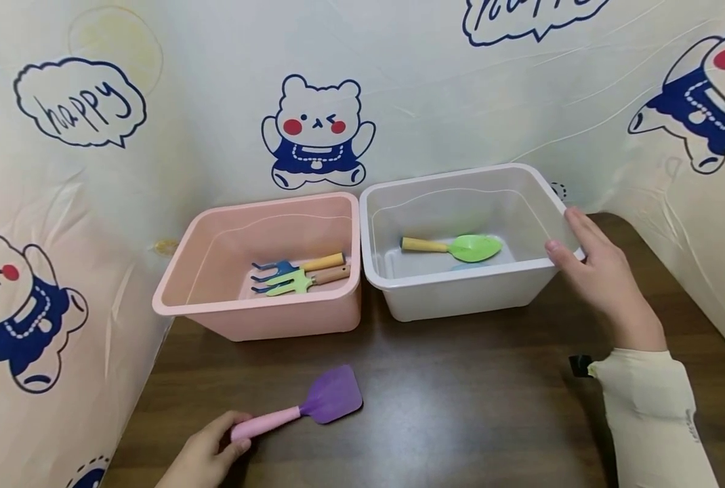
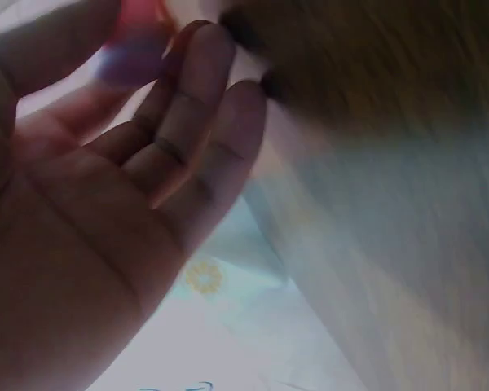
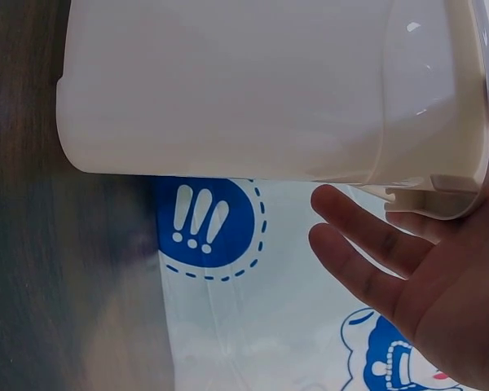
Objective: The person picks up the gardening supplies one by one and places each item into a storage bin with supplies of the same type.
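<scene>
Near the front edge of the table, my left hand (image 1: pixel 206 451) holds the pink handle of a toy shovel (image 1: pixel 333 396) by its end. The shovel's flat purple blade points right and away from me. In the left wrist view the fingers (image 2: pixel 200 122) are bent, and the shovel is mostly hidden and blurred. My right hand (image 1: pixel 606 274) grips the right rim of a white bin (image 1: pixel 460 288), its thumb at the near corner. Seen from the right wrist, two fingers (image 3: pixel 367 236) extend below the rim. Inside the white bin lies a green trowel (image 1: pixel 473 248) with a yellow handle.
A pink bin (image 1: pixel 295 318) stands against the white bin's left side. It holds a blue hand fork (image 1: pixel 282 268) and a green hand fork (image 1: pixel 298 281). Behind both bins a printed cloth (image 1: pixel 228 135) hangs. A black piece (image 1: pixel 580 366) shows near my right sleeve.
</scene>
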Demonstrator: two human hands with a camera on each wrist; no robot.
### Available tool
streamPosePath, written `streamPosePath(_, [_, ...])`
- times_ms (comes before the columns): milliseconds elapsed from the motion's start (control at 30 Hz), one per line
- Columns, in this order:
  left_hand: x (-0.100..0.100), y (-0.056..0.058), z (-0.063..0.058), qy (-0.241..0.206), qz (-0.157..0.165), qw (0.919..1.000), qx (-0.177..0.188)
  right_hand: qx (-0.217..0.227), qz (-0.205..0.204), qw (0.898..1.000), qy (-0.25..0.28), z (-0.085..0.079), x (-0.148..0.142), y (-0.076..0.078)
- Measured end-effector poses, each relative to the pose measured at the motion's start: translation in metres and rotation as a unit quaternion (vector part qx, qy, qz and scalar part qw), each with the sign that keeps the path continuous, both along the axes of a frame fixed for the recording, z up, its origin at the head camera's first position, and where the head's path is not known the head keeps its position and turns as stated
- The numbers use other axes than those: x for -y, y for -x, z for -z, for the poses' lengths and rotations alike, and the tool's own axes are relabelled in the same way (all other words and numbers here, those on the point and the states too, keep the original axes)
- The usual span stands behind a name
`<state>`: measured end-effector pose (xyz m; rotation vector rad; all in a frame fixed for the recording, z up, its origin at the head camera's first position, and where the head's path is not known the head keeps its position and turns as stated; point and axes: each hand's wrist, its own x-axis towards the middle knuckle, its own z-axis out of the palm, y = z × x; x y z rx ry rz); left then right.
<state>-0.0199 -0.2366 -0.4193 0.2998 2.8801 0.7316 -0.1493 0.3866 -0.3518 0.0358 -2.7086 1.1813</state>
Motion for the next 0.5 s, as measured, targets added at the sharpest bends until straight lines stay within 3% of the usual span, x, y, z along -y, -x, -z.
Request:
streamPosePath(100, [-0.001, 0.002, -0.002, -0.031, -0.025, 0.9984, -0.040, 0.006, 0.000, 1.000, 0.000, -0.001, 0.000, 0.000])
streamPosePath(267, [-0.010, 0.008, -0.004, -0.079, -0.018, 0.9885, -0.128, 0.009, 0.003, 1.000, 0.001, -0.001, 0.000, 0.001])
streamPosePath(400, [-0.027, 0.017, -0.010, -0.138, -0.025, 0.9776, -0.157, 0.004, 0.003, 1.000, -0.002, 0.000, 0.000, 0.001])
streamPosePath(500, [-0.045, 0.027, -0.018, -0.205, -0.034, 0.9642, -0.165, 0.003, 0.002, 1.000, -0.002, 0.000, 0.001, 0.001])
